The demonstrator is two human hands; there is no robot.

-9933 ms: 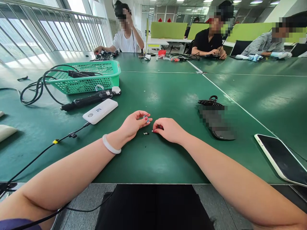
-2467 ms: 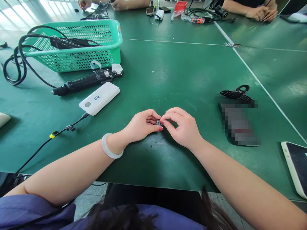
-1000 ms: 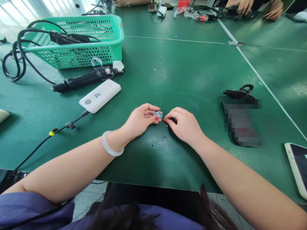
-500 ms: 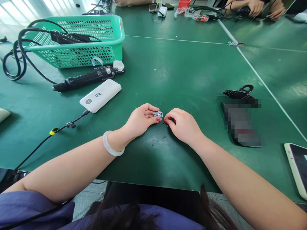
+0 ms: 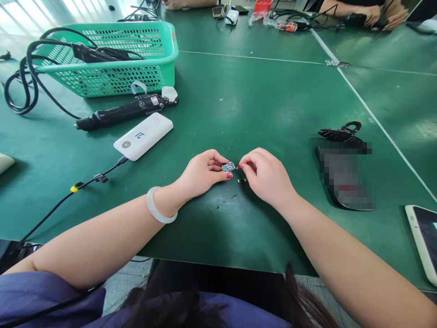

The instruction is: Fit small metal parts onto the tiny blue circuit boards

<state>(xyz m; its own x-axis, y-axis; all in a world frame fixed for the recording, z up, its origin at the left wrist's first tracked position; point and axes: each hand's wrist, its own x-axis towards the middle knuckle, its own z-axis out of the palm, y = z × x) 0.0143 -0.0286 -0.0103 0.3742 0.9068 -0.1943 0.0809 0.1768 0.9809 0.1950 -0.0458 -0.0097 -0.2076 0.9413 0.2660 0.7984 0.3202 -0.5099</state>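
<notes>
My left hand (image 5: 203,173) pinches a small blue-and-silver patterned piece, like a little circuit board (image 5: 228,167), between thumb and fingers. Just to its right, my right hand (image 5: 264,173) is closed, thumb and forefinger pressed together beside the board's right end. Whatever sits between those fingertips is too small to make out. Below the right fingertips a tiny dark piece with a pale centre (image 5: 241,180) lies on the green table (image 5: 205,228). A dark speck rests nearer the table's front edge.
At left are a green basket (image 5: 112,64) with cables, a black electric screwdriver (image 5: 126,110) and a white power bank (image 5: 143,136). A black hair clip (image 5: 343,132), a pixelated dark object (image 5: 344,177) and a phone (image 5: 423,241) lie right. Other people's hands (image 5: 378,16) are across the table.
Earlier, my hands were farther left and tiny parts lay between them. In the last half second my right hand rises off the tiny dark piece, leaving it on the table, and nears the board.
</notes>
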